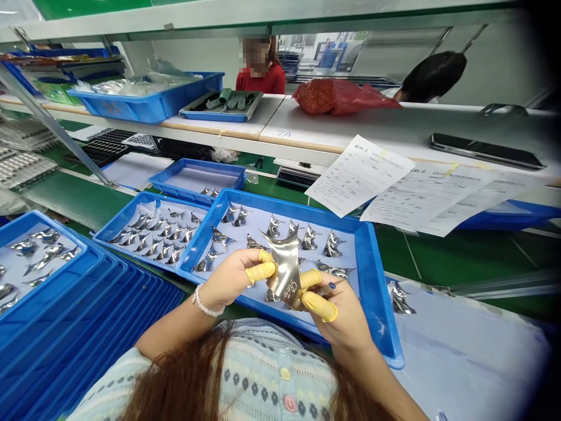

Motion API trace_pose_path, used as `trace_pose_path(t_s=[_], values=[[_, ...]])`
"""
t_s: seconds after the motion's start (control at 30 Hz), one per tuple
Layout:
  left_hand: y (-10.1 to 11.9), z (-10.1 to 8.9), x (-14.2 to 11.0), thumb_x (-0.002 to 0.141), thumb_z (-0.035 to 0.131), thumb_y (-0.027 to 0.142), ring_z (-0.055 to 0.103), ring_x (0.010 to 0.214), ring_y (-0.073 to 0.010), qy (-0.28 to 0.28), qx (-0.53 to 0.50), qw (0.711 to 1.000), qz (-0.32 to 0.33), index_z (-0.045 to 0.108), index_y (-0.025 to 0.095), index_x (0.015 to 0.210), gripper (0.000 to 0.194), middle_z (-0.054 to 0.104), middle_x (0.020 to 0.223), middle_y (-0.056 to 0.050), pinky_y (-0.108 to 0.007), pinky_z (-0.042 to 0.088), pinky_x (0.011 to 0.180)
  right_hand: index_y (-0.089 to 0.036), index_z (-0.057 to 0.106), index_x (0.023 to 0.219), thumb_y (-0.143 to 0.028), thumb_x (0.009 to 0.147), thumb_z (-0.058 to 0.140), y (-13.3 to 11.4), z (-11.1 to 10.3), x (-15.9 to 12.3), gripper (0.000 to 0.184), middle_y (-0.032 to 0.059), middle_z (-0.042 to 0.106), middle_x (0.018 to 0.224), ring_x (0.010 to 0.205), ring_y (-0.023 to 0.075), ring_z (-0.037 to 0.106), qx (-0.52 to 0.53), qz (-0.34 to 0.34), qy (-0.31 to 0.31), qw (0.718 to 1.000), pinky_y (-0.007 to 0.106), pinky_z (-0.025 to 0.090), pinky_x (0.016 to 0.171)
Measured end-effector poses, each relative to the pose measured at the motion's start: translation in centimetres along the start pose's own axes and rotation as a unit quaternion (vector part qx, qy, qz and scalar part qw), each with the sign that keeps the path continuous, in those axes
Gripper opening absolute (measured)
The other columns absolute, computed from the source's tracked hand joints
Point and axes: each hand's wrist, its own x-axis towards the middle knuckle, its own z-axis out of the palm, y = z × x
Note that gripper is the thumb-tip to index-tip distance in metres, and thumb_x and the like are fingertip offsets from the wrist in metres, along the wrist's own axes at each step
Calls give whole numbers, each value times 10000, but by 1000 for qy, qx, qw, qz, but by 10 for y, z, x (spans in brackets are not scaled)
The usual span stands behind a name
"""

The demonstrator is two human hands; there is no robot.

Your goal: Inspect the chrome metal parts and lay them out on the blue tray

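Observation:
A shiny, curved metal part (286, 266) with pointed corners and light script lettering near its lower end is held up above the large blue tray (381, 292). My left hand (234, 275), in yellow finger cots, pinches its left edge. At the lower right edge my right hand (337, 307), also in yellow finger cots, grips the same part. A thin dark tool with a blue end (332, 285) sticks out between my right fingers; its kind is unclear. Under my hands, similar metal parts (333, 243) stand on the tray's pale lining, some hidden.
A smaller blue tray (131, 210) of metal parts adjoins on the left, near stacked blue trays (109, 316). One loose metal part (401, 297) lies at right. Paper sheets (359, 175) hang from the shelf, which bears a phone (486, 151) and red bag (337, 96). Two people are beyond.

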Motion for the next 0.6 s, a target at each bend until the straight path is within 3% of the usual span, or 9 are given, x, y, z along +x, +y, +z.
trace_pose_path(t_s=[0.2, 0.43, 0.6], values=[[-8, 0, 4, 677, 737, 427, 429, 557, -76, 28, -86, 995, -47, 536, 115, 620, 376, 503, 586, 22, -217, 331, 563, -171, 684, 710, -492, 727, 692, -3, 5, 2, 321, -52, 407, 435, 380, 56, 238, 67, 17, -28, 997, 229, 259, 414], [-15, 2, 6, 679, 750, 365, 445, 590, -81, 51, -182, 979, -70, 590, 104, 654, 307, 528, 620, 7, -222, 346, 591, -186, 591, 715, -454, 635, 779, 4, 6, 5, 337, -70, 417, 490, 384, 44, 253, 132, 49, -26, 990, 208, 261, 410], [-7, 5, 0, 686, 744, 323, 482, 620, -92, 52, -227, 971, -63, 700, 84, 810, 272, 606, 729, -45, -238, 372, 607, -185, 566, 718, -433, 682, 752, 14, -1, 6, 312, -53, 490, 546, 369, 29, 253, 186, 98, -15, 977, 204, 205, 415]])
